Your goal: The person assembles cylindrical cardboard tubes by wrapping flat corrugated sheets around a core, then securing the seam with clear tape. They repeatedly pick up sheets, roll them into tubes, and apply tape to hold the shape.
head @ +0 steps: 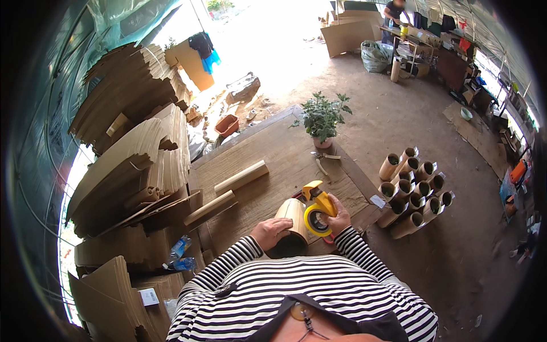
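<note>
My left hand [272,233] rests on a tube of rolled corrugated cardboard [294,210], fingers curled over its upper side. The tube lies at the table's near edge, its dark hollow end towards me. In my right hand [339,216] is a yellow tape dispenser [319,208] with a roll of tape, held just right of the tube. Part of a red-handled tool [328,240] shows beneath it; what kind I cannot tell. Farther up the wooden table [252,196] lie pruning shears [323,160], with a leafy potted plant [322,117] standing behind them.
Two cardboard rolls [241,177] lie left on the table. Stacks of cardboard sheets [128,171] and plastic bottles [180,248] border my left side. Several upright cardboard tubes [404,187] stand on the floor to the right. A person [394,17] works at a far table.
</note>
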`<state>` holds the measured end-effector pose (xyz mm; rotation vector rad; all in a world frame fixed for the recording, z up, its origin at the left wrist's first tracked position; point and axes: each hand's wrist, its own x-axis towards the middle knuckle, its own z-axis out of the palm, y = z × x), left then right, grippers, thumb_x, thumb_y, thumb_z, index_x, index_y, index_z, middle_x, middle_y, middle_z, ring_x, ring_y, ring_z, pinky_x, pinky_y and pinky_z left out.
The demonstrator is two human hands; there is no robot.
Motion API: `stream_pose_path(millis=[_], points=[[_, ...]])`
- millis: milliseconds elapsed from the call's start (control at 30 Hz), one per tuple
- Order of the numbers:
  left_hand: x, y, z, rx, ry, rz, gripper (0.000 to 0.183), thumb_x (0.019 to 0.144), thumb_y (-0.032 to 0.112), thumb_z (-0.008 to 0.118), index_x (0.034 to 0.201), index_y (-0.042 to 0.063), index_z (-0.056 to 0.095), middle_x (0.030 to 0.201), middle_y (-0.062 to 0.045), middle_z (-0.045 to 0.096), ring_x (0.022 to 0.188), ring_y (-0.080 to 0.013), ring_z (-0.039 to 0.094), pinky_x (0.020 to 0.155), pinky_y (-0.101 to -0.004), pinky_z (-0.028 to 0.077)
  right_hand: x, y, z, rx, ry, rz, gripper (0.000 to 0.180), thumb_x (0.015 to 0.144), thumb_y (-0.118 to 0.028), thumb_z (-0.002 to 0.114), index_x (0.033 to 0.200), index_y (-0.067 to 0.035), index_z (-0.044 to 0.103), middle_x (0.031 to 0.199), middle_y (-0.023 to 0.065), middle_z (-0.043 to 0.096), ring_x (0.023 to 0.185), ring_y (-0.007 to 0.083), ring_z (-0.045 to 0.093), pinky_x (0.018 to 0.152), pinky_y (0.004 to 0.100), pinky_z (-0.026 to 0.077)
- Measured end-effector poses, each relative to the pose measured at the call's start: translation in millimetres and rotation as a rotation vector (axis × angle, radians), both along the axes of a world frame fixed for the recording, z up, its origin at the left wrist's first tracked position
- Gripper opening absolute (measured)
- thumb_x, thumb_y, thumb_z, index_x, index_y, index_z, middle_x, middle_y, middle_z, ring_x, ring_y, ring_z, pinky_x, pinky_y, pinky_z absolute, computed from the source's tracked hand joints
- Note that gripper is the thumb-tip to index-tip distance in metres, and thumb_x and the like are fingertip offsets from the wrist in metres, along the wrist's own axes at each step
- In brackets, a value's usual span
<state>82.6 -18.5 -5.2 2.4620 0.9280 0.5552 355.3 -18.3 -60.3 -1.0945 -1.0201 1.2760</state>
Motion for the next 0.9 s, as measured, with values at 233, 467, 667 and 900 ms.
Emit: stream_pose_path(millis=[233,467,667,900], points=[[4,-11,-3,-0.019,-0.016,-0.013,0.032,0.088,0.01,0.07,0.12,0.006,0.067,0.126,-0.013,0.067,0.116,-0.0299,0.065,0.1,-0.0384,0.053,8,-3,-21,0.124,0.112,0.105,0.076,0.081,0.01,0.069,0.15,0.0,0.038,0.145,0.0153,0.05,0.133,0.0247,0.051,0.112,0.0346,0.042],[-3,-10,-31,-0.542,-0.366,0.009,0.026,0.1,0.014,0.061,0.123,0.003,0.067,0.136,-0.016,0.062,0.124,-0.0276,0.06,0.11,-0.0391,0.045,20,-5,-30,0.334,-0.186,0.167,0.069,0.085,0.0,0.076,0.146,0.004,0.042,0.149,0.0187,0.047,0.138,0.0272,0.046,0.113,0.0378,0.04],[-2,10,-21,-1.355,-0.96,0.56,0.049,0.108,0.037,0.042,0.129,-0.004,0.059,0.127,-0.016,0.064,0.119,-0.0251,0.062,0.107,-0.0396,0.048,17,-15,-3,0.483,-0.606,0.188,0.072,0.076,0.006,0.076,0.142,0.0,0.048,0.135,0.0195,0.057,0.125,0.0322,0.057,0.105,0.0383,0.047],[11,27,2,-1.512,-0.75,0.596,0.048,0.108,0.038,0.044,0.126,-0.002,0.062,0.115,-0.014,0.07,0.102,-0.0221,0.068,0.098,-0.0362,0.053,20,-16,9,0.58,-0.782,0.288,0.079,0.065,0.004,0.083,0.138,-0.003,0.054,0.114,0.0169,0.063,0.102,0.0323,0.065,0.088,0.0387,0.055]])
